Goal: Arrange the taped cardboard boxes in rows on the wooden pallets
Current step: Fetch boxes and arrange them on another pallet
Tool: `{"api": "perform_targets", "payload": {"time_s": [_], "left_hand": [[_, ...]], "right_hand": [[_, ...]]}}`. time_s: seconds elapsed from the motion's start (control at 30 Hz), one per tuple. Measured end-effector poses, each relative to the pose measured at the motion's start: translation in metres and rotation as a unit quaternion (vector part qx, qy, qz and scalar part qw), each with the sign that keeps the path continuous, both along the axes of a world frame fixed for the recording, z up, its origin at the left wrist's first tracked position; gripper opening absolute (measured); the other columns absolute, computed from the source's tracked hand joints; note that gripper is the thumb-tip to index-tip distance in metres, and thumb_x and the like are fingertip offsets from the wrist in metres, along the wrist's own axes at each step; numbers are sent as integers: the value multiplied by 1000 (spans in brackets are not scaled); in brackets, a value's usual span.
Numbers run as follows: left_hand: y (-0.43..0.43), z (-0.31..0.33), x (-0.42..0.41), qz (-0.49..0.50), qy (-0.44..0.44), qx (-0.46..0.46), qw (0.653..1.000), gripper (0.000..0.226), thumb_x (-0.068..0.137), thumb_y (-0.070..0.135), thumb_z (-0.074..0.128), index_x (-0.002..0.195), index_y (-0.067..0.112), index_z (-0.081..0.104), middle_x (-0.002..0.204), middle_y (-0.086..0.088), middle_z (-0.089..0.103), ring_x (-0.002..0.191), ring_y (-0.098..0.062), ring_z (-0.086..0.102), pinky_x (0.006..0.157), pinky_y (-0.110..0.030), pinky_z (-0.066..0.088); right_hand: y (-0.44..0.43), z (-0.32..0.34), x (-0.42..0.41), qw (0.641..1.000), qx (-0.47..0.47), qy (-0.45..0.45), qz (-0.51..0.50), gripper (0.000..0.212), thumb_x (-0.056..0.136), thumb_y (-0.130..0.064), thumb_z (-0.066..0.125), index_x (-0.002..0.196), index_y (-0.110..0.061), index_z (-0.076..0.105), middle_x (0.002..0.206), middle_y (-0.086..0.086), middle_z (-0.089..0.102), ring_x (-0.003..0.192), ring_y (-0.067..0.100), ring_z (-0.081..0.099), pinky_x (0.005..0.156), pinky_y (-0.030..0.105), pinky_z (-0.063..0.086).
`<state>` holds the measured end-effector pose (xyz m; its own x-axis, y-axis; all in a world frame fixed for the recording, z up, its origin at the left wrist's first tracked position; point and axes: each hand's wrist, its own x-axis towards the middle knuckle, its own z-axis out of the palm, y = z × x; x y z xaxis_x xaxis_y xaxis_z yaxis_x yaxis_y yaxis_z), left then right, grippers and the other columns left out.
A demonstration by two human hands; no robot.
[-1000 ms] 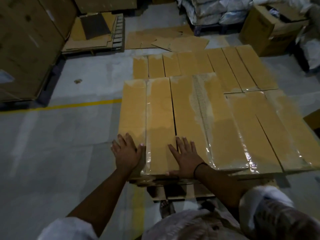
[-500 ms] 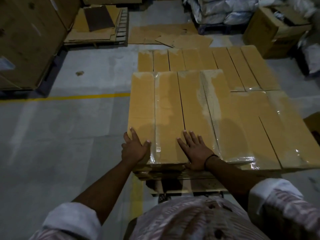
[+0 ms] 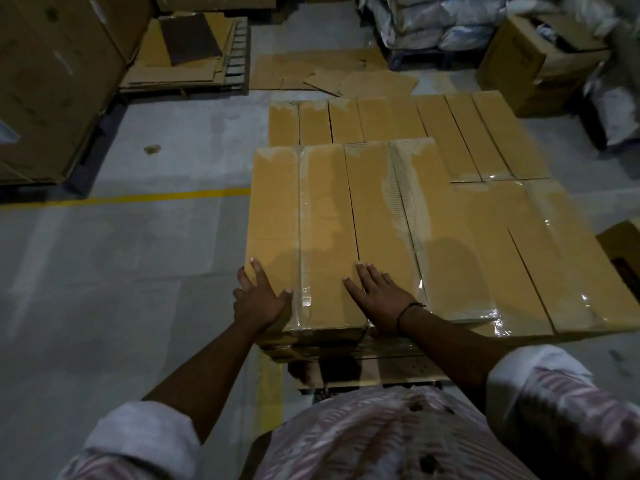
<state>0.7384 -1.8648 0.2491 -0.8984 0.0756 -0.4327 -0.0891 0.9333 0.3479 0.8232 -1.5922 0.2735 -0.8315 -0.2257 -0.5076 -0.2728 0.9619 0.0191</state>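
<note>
Sleeves (image 3: 138, 441) rolled up, both your forearms stretch forward over the near edge of the stack.

Left hand (image 3: 258, 299): palm down on the near left corner of the top box (image 3: 277, 209). Fingers are straight and spread, the outer ones hanging past the box's left edge, and the thumb points right toward the tape seam. It presses flat and grips nothing.

Right hand (image 3: 379, 297): palm down too, with the fingers straight and fanned. It lies on the neighbouring box (image 3: 381, 209) just right of the dark gap between the two, and the thumb tip reaches that gap. It holds nothing. A dark band (image 3: 408, 311) circles that wrist.

Under the box ends, a wooden pallet (image 3: 398, 368) shows its near slat.

Both boxes are taped shut and sit side by side, long sides touching. They are raised one layer above the taped boxes to the right (image 3: 519, 258). Beyond lies a far row of boxes (image 3: 381, 121), lower and laid parallel. Whether a pallet is beneath that row is hidden.

Floor to your left: a yellow line (image 3: 138, 199) runs up to the stack.

Farther out are flattened cardboard sheets (image 3: 329, 72) on the floor, a tall carton (image 3: 52, 81) at far left and an open carton (image 3: 533, 60) at far right.
</note>
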Motion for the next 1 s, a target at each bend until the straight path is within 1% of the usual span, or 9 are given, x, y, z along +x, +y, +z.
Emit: {"api": "perform_targets", "payload": {"time_s": [0.17, 0.33, 0.43, 0.53, 0.6, 0.67, 0.77, 0.9, 1.0], "left_hand": [[-1, 2, 0, 3, -13, 12, 1000, 115, 90, 71, 55, 156, 28, -29, 167, -16, -17, 147, -56, 15, 113, -63, 29], [-1, 3, 0, 8, -19, 23, 1000, 109, 94, 68, 52, 157, 28, -27, 168, -17, -18, 148, -55, 13, 116, -62, 25], [5, 9, -2, 29, -7, -9, 1000, 99, 97, 67, 46, 162, 24, -15, 168, -19, -11, 147, -55, 16, 118, -63, 19], [22, 20, 3, 29, 74, -69, 994, 94, 96, 68, 42, 163, 13, 6, 168, -22, -3, 147, -52, 17, 118, -65, 15], [38, 27, 9, -15, 103, -47, 993, 92, 97, 67, 43, 164, 13, 9, 168, -23, -4, 149, -52, 13, 118, -65, 11], [57, 31, 16, -81, 99, -18, 992, 88, 99, 67, 40, 164, 17, 9, 169, -20, -7, 152, -51, 5, 120, -65, 4], [82, 35, 28, -152, 92, -11, 984, 83, 100, 69, 35, 164, 23, 10, 170, -16, -10, 154, -47, -1, 121, -65, 0], [109, 36, 44, -208, 87, 0, 974, 80, 100, 68, 34, 164, 25, 12, 171, -11, -12, 155, -44, -1, 120, -64, 0], [121, 34, 50, -252, 84, -1, 964, 77, 101, 63, 39, 163, 25, 14, 171, -11, -10, 154, -44, 3, 121, -63, 4]], "right_hand": [[-4, 0, 2, 1000, -16, 15, -3, 119, 85, -34, 79, 160, -17, -11, 164, 28, -16, 153, 44, -10, 124, 53, 14], [-4, -5, 4, 999, -27, 20, -9, 120, 83, -36, 80, 161, -17, -10, 164, 28, -16, 153, 43, -11, 124, 53, 12], [-3, -5, 5, 999, -36, 19, -19, 124, 81, -49, 80, 161, -18, -9, 164, 25, -20, 153, 43, -14, 124, 54, 7], [-3, -3, 7, 995, -86, 14, -55, 125, 78, -69, 72, 162, -20, -8, 165, 19, -23, 153, 38, -16, 124, 52, 2], [-1, 0, 8, 987, -132, 26, -92, 120, 81, -71, 67, 162, -21, -5, 167, 15, -20, 155, 35, -12, 125, 47, 2], [0, 2, 10, 977, -167, 47, -125, 112, 85, -68, 64, 163, -21, -2, 168, 12, -16, 156, 31, -6, 126, 42, 4], [0, 4, 16, 964, -197, 66, -164, 104, 89, -67, 59, 163, -21, 2, 169, 11, -11, 156, 31, -2, 126, 42, 8], [6, 3, 28, 955, -204, 78, -203, 93, 95, -62, 54, 163, -19, 6, 170, 12, -7, 156, 31, 1, 125, 44, 9], [16, 2, 38, 954, -183, 72, -227, 91, 96, -61, 52, 163, -19, 8, 169, 13, -4, 156, 33, 2, 125, 45, 10]]}}
